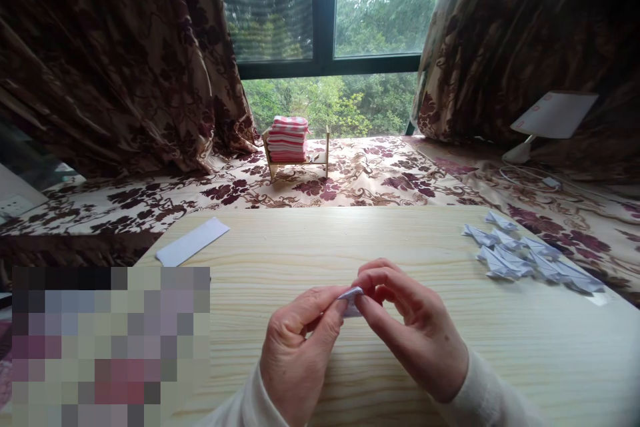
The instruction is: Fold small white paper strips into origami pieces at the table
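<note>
Between my two hands, above the middle of the wooden table (270,233), is a small piece of folded white paper (353,303). My left hand (305,340) pinches its left side between thumb and forefinger. On the right side, the thumb and fingertips of my right hand (413,327) close on the same paper. Much of the paper is covered by my fingers, so its full folded shape is hidden.
Several folded paper pieces (505,260) lie clustered at the table's right. A white paper strip (193,241) rests at the back left. Behind the table, a small rack (320,161) holds stacked pink-striped cloths (287,140); a lamp (553,115) stands right. Blurred blocks hide the lower left.
</note>
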A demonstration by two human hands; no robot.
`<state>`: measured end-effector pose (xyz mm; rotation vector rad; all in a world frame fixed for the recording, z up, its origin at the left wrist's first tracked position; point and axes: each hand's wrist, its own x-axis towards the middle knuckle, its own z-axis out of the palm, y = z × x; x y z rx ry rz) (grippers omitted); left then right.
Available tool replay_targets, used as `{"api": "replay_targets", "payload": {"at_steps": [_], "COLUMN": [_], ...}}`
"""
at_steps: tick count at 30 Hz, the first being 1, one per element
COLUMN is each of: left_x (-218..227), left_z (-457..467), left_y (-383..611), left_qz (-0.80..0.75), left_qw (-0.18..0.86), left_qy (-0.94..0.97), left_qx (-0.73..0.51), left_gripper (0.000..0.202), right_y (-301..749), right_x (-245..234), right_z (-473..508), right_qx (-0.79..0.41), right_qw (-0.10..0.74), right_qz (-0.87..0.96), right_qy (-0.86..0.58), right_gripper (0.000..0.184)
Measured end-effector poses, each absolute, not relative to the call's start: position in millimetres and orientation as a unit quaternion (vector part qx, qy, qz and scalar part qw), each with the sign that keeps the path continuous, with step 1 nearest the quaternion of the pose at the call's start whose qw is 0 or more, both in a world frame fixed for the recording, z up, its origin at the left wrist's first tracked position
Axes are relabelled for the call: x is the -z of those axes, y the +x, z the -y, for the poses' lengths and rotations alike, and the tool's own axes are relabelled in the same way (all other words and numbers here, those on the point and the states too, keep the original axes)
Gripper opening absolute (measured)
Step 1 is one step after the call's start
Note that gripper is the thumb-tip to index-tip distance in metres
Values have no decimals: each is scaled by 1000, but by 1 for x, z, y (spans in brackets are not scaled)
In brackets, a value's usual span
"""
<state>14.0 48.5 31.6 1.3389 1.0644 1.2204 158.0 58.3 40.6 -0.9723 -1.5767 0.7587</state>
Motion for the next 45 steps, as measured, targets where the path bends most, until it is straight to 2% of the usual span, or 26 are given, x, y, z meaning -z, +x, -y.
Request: {"api": "replay_targets", "payload": {"at_steps": [9, 14, 19, 24, 30, 36, 42, 45], "left_x": [-33, -35, -35, -41, -42, -42, -35, -36], "left_z": [-51, -50, -49, -47, -51, -58, -62, -62], "left_y": [14, 14, 15, 14, 17, 16, 7, 3], "left_qz": [-419, -423, -417, -415, -446, -437, -437, -455], "left_qw": [590, 555, 529, 519, 552, 627, 515, 492], "left_qy": [478, 517, 558, 570, 465, 365, 523, 560], "left_qx": [-498, -496, -484, -484, -529, -532, -520, -488], "left_gripper": [19, 17, 16, 15, 15, 16, 18, 15], "right_y": [162, 163, 165, 165, 167, 168, 167, 165], "right_x": [-35, -38, -38, -41, -41, -38, -35, -34], "right_z": [-61, -61, -61, -62, -66, -65, -65, -64], "right_qx": [-335, -294, -304, -364, -364, -344, -317, -316], "right_qw": [538, 530, 516, 511, 503, 462, 449, 449], "right_qz": [670, 694, 702, 680, 664, 689, 724, 732], "right_qy": [-386, -389, -385, -378, -417, -440, -417, -404], "right_gripper": [9, 5, 16, 22, 28, 21, 21, 19]}}
